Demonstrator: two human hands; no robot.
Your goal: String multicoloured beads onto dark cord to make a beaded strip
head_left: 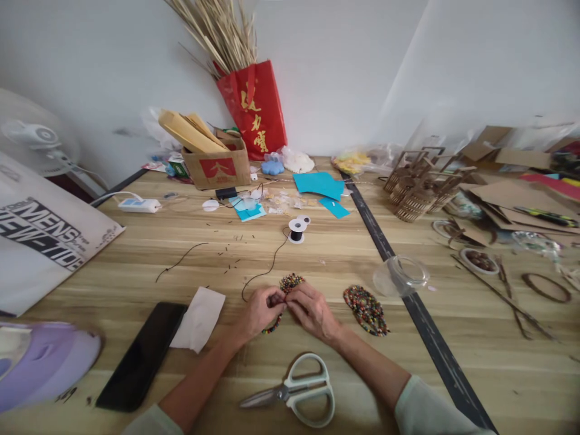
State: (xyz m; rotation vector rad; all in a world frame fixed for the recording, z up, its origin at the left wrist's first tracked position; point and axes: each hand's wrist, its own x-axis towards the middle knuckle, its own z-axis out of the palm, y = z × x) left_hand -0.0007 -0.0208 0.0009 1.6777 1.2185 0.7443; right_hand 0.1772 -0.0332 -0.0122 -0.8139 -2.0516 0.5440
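Observation:
My left hand (pixel 259 312) and my right hand (pixel 312 310) meet near the table's middle, fingertips pinched together on a strand of multicoloured beads (pixel 291 281). Part of that strand bunches up beyond my fingers, and a short stretch hangs below my left hand. The exact spot between the fingertips is hidden. To the right of my right hand lies a coiled heap of similar beads (pixel 365 310). Black cord runs from a white spool (pixel 297 231) toward my left hand. Below my hands rest scissors with pale green handles (pixel 308 389), their blades apart from both hands.
A black phone (pixel 142 356) and a white paper (pixel 199 318) lie at left. A clear plastic jar (pixel 401 275) lies right of the beads. Small woven baskets (pixel 419 187), a cardboard box (pixel 217 169), blue paper pieces (pixel 319 185) and a red bag (pixel 254 109) stand or lie farther back.

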